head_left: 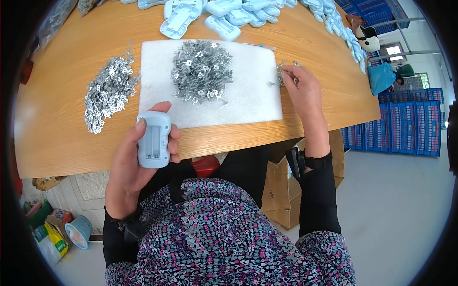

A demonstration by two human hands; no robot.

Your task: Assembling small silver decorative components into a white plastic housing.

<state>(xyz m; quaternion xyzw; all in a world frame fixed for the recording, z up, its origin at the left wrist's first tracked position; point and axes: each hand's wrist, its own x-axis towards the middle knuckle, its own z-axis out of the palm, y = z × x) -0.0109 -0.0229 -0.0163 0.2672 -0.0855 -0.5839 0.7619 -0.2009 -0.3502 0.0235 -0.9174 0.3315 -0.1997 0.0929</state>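
My left hand is wrapped round a light blue plastic battery housing, held upright over the table's front edge. Its open battery compartment faces up, with small metal contacts at the near end. Right of the white foam mat, my right hand reaches into a small heap of metal contacts, thumb and fingertips pinched together. Whatever lies between those fingertips is too small to make out. On the mat sits a large pile of springy metal contacts. Flat metal contact plates are heaped left of the mat.
More light blue housings lie along the far side of the wooden table, with another row at the right. A cardboard box stands under the table's right part. Blue crates are stacked beyond.
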